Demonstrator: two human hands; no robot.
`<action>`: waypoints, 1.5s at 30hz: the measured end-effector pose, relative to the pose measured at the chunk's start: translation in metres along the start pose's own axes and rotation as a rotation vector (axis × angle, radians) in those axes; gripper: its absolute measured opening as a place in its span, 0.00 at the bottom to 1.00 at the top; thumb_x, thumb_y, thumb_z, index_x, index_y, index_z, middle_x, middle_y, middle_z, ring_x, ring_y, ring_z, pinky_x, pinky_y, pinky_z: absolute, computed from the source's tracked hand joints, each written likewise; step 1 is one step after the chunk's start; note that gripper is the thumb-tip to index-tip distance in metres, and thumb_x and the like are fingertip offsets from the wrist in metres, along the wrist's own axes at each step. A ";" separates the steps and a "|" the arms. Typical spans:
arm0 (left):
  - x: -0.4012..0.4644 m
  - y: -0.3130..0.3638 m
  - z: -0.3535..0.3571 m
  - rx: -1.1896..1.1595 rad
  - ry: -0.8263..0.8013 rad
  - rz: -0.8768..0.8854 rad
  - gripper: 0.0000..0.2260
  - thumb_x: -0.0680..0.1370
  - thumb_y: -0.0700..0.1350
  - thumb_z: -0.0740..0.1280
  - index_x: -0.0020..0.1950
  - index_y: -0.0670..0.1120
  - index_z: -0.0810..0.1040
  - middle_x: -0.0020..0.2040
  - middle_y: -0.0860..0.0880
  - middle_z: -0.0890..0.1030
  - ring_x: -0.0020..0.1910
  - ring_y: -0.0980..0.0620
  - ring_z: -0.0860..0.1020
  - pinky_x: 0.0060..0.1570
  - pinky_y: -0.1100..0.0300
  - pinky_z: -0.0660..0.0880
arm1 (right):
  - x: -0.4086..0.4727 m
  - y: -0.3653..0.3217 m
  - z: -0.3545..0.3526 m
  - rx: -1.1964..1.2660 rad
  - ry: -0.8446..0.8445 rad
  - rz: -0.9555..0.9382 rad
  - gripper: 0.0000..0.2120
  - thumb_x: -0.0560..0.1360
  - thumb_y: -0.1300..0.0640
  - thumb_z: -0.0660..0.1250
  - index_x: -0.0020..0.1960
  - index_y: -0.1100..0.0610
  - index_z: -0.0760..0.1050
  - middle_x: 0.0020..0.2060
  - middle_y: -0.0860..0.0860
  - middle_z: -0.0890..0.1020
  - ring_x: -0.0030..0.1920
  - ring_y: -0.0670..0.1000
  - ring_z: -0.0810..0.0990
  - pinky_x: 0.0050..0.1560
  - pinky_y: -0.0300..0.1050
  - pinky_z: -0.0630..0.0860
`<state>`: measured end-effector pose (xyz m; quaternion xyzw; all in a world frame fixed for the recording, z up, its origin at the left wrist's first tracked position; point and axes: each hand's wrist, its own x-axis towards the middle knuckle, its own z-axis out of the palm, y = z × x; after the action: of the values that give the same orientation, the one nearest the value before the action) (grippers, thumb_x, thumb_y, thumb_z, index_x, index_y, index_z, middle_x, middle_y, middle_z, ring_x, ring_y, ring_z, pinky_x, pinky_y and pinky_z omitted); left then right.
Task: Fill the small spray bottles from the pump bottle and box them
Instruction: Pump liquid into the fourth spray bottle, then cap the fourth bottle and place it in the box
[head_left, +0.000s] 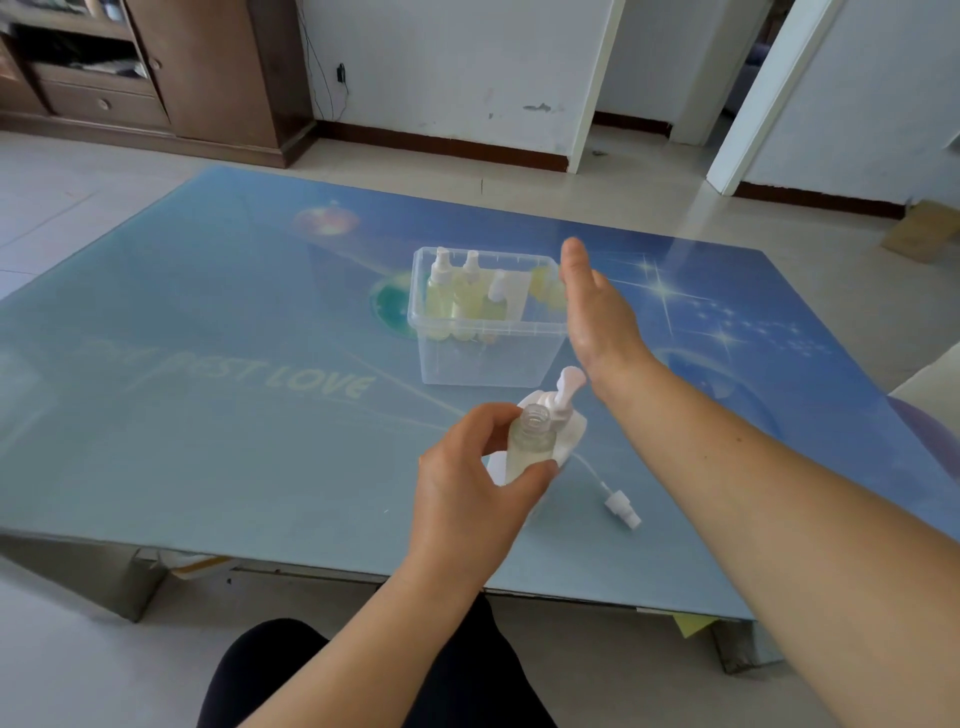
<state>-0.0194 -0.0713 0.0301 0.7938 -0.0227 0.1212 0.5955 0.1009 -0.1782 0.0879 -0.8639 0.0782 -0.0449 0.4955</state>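
My left hand (475, 467) grips a small uncapped spray bottle (530, 436) holding pale yellow liquid, its open neck right beside the nozzle of the white pump bottle (563, 410). My right hand (597, 306) hovers flat, fingers straight, above and behind the pump head, holding nothing. A loose white spray cap with its dip tube (621, 506) lies on the table to the right of the pump bottle. Behind them stands a clear plastic box (483, 358) with several filled small spray bottles (457, 296) upright inside.
Everything sits on a low glass table (208, 415) with a blue printed top. Its near edge runs just in front of my knees. A brown cabinet (208, 67) stands at the back left, and a cardboard box (924, 228) lies on the floor at the far right.
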 end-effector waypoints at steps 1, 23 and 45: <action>-0.001 0.000 0.000 -0.009 0.005 -0.002 0.15 0.67 0.42 0.75 0.44 0.58 0.74 0.41 0.62 0.80 0.45 0.66 0.77 0.44 0.74 0.70 | -0.002 0.002 -0.003 0.013 0.004 -0.011 0.30 0.79 0.35 0.44 0.68 0.52 0.69 0.63 0.51 0.74 0.64 0.53 0.70 0.72 0.61 0.56; -0.038 -0.008 0.035 0.085 -0.110 -0.035 0.16 0.66 0.41 0.75 0.46 0.57 0.73 0.43 0.61 0.79 0.45 0.67 0.76 0.42 0.78 0.67 | -0.075 0.177 -0.035 -0.576 -0.050 0.092 0.16 0.76 0.49 0.63 0.64 0.43 0.72 0.63 0.47 0.74 0.65 0.50 0.70 0.60 0.48 0.60; -0.034 -0.017 0.040 0.139 -0.122 -0.058 0.16 0.67 0.42 0.75 0.47 0.56 0.73 0.43 0.61 0.79 0.44 0.68 0.75 0.41 0.79 0.66 | -0.081 0.169 -0.025 0.060 0.235 0.032 0.14 0.75 0.59 0.66 0.59 0.55 0.72 0.44 0.46 0.76 0.47 0.49 0.76 0.57 0.47 0.72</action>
<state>-0.0423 -0.1078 -0.0035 0.8396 -0.0274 0.0563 0.5396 0.0018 -0.2685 -0.0456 -0.8361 0.1481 -0.1399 0.5094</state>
